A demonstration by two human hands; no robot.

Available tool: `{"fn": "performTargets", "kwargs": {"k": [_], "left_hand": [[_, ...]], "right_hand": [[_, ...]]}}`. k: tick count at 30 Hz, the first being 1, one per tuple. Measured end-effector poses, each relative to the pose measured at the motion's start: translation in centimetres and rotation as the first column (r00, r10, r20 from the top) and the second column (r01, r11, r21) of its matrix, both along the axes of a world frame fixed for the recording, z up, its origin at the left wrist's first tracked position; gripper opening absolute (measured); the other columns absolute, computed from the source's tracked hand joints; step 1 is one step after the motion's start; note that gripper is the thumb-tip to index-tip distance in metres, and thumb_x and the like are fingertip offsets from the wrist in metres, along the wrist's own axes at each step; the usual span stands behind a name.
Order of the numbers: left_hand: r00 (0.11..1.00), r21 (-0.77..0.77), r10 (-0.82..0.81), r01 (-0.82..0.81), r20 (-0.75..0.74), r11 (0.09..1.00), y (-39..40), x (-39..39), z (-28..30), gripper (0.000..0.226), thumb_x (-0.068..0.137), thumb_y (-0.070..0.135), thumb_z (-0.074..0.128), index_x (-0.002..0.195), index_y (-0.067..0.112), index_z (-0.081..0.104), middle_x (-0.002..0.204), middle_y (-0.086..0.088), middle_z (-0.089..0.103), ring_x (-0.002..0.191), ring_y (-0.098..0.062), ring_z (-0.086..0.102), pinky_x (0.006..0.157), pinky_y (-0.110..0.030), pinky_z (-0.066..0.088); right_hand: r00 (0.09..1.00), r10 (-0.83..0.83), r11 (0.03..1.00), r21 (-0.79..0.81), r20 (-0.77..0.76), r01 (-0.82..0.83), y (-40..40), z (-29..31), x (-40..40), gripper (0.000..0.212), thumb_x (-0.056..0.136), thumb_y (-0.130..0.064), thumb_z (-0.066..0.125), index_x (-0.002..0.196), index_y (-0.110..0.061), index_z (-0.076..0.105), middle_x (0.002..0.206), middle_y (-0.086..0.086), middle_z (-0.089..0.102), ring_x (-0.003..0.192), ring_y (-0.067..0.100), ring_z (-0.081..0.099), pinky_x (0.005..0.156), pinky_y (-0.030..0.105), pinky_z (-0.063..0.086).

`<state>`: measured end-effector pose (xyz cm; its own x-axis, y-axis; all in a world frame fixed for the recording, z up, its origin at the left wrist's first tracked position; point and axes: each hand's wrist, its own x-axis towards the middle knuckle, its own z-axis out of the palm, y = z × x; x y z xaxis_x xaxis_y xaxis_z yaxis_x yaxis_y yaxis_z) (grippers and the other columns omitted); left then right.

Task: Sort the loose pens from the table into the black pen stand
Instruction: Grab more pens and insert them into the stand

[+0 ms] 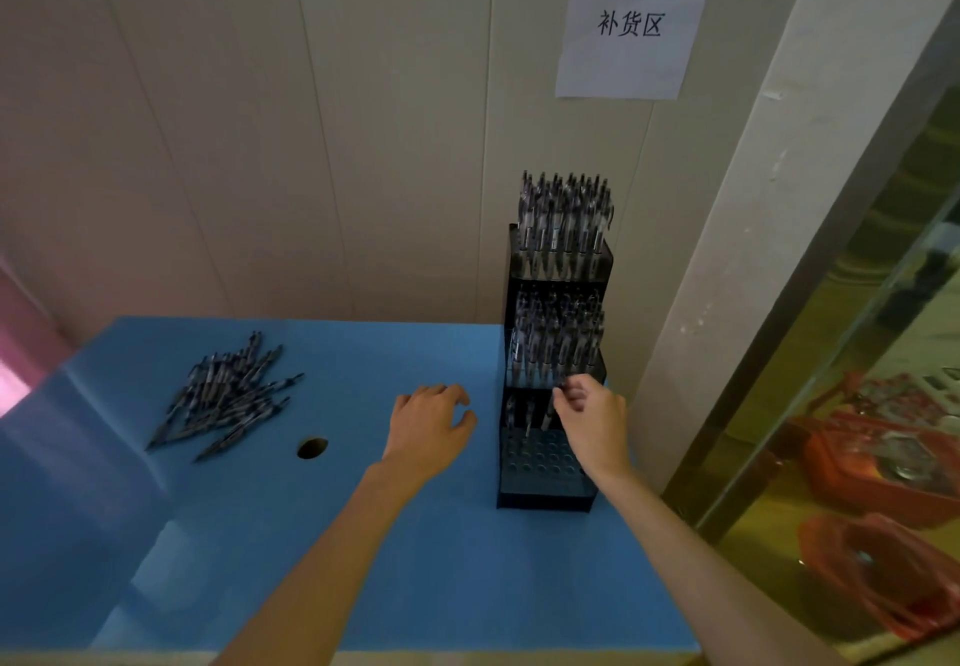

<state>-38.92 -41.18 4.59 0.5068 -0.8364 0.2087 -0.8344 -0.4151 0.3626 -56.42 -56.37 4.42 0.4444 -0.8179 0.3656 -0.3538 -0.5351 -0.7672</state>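
A black three-tier pen stand [543, 488] stands at the right edge of the blue table [322, 561]. Its top and middle tiers are packed with pens; the bottom tier holds a few pens [527, 418] and many bare holes. My right hand [592, 418] hovers over the bottom tier, and its fingertips pinch the top of a pen [548, 418] standing there. My left hand [431, 429] rests on the table just left of the stand, fingers relaxed, holding nothing. A heap of loose pens [228, 395] lies at the table's far left.
A round hole [312, 447] is cut in the table between the heap and my left hand. A wall with a paper sign [631, 41] rises behind the table. To the right, a pillar and a glass pane with red bags [883, 572] behind it.
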Motion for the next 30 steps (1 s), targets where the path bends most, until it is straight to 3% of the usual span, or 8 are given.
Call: {"fn": "performTargets", "kwargs": {"k": [4,12,14,17,20,24,30], "left_hand": [[1.000,0.007,0.001,-0.001,-0.005,1.000,0.0,0.1,0.1,0.031,0.100,0.041,0.048,0.121,0.025,0.062,0.116,0.006,0.066,0.111,-0.017,0.058,0.099,-0.037,0.039],[0.998,-0.005,-0.007,0.007,-0.057,1.000,-0.4,-0.3,0.0,0.028,0.099,0.038,0.050,0.120,0.024,0.063,0.117,0.007,0.067,0.113,-0.016,0.058,0.100,-0.037,0.041],[0.997,-0.031,-0.022,0.020,-0.074,0.999,-0.7,-0.7,0.4,0.028,0.099,0.037,0.051,0.119,0.024,0.064,0.116,0.007,0.067,0.112,-0.015,0.058,0.101,-0.038,0.041],[0.995,-0.043,-0.035,0.031,-0.089,0.999,-1.2,-1.1,0.9,0.027,0.099,0.037,0.051,0.118,0.023,0.065,0.116,0.008,0.067,0.111,-0.015,0.058,0.101,-0.038,0.041],[0.995,-0.035,-0.039,0.036,-0.088,0.999,-1.2,-1.3,1.3,0.027,0.099,0.036,0.052,0.118,0.022,0.065,0.116,0.007,0.067,0.111,-0.015,0.059,0.102,-0.039,0.042],[0.996,-0.021,-0.029,0.027,-0.084,0.999,-0.5,-1.4,1.6,0.028,0.099,0.036,0.052,0.120,0.022,0.064,0.118,0.007,0.067,0.112,-0.016,0.059,0.101,-0.038,0.042],[0.994,0.028,0.034,-0.031,-0.105,0.999,2.4,-1.4,2.3,0.025,0.099,0.035,0.053,0.118,0.022,0.063,0.118,0.006,0.066,0.106,-0.016,0.061,0.092,-0.036,0.048]], "right_hand": [[1.000,0.001,1.000,-0.020,-0.019,-0.001,-0.1,-0.2,0.4,0.006,0.092,-0.013,0.070,0.095,-0.008,0.071,0.076,-0.010,0.066,0.070,-0.002,0.064,0.072,0.019,0.058],[0.990,0.029,0.999,-0.019,-0.140,-0.032,-0.1,-1.4,1.0,0.006,0.093,-0.014,0.069,0.093,-0.008,0.070,0.072,-0.008,0.065,0.065,0.000,0.061,0.060,0.004,0.045],[0.985,0.029,1.000,0.003,-0.169,-0.029,-0.1,-1.8,1.2,0.005,0.092,-0.013,0.071,0.091,-0.008,0.071,0.073,-0.005,0.068,0.065,0.003,0.062,0.062,0.007,0.046],[0.969,0.043,0.999,0.041,-0.245,-0.034,-0.2,-2.9,1.1,0.011,0.091,-0.013,0.071,0.081,-0.009,0.069,0.070,0.002,0.069,0.062,0.011,0.063,0.061,0.026,0.053],[0.960,0.019,0.999,0.030,-0.280,-0.011,-0.3,-3.5,1.0,0.031,0.092,-0.016,0.070,0.064,-0.013,0.059,0.055,-0.001,0.059,0.051,0.009,0.056,0.050,0.025,0.045],[0.950,0.022,0.999,0.054,-0.312,-0.005,0.1,-2.8,0.6,0.012,0.090,-0.023,0.073,0.083,-0.014,0.070,0.067,-0.003,0.069,0.060,0.008,0.064,0.058,0.030,0.057],[0.946,0.086,0.996,0.023,-0.312,-0.083,2.5,-0.6,-0.4,0.009,0.090,-0.024,0.071,0.081,-0.022,0.068,0.067,-0.013,0.066,0.059,0.001,0.061,0.054,0.022,0.053]]}}
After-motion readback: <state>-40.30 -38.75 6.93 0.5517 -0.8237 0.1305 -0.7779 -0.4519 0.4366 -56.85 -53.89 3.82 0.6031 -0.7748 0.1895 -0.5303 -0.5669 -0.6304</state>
